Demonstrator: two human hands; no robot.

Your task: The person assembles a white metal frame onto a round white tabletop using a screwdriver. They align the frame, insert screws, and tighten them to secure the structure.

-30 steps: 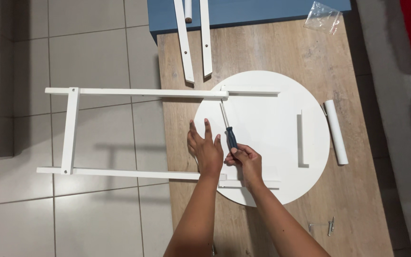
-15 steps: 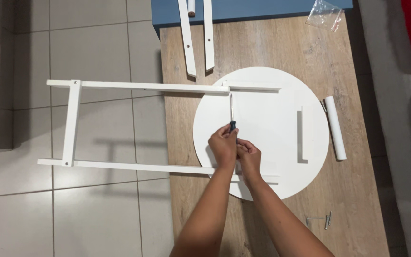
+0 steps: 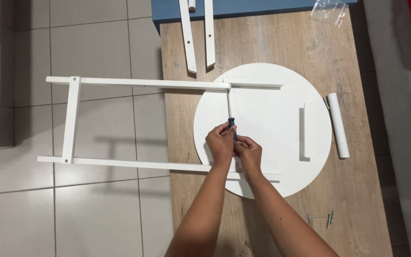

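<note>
Screwdriver [image 3: 229, 114] sits mid-frame over the round white tabletop [image 3: 272, 114], long axis running almost straight up-down in the picture: thin metal shaft pointing to the upper part of the frame, dark handle at the lower end, just above both hands. Tip meets the upper rail of the white leg frame [image 3: 139, 84] where that rail crosses onto the disc; whether it is seated in a screw there is too small to tell.

Going left to right: white leg frame spans left half of frame, hanging off the wooden table [image 3: 272, 43] over the grey tiled floor [image 3: 96, 43], two long rails horizontal, one short crosspiece vertical near the left end. Two loose white slats [image 3: 198, 33] lie at top centre. Left hand [image 3: 220, 142] is curled closed, fingers wrapped on the handle, the nearer of the two to the tool. Right hand [image 3: 249, 153] is just beside it, touching it, fingers bent toward the handle base; cannot tell if it really grips the tool or only steadies. Lower rail of the frame passes under both wrists.

Further right: a short white batten [image 3: 307, 131] stands vertical on the disc, a white dowel roll [image 3: 337, 126] lies off its edge, a clear plastic bag [image 3: 329, 10] is at upper right, and small metal hardware [image 3: 323, 219] lies at lower right.
</note>
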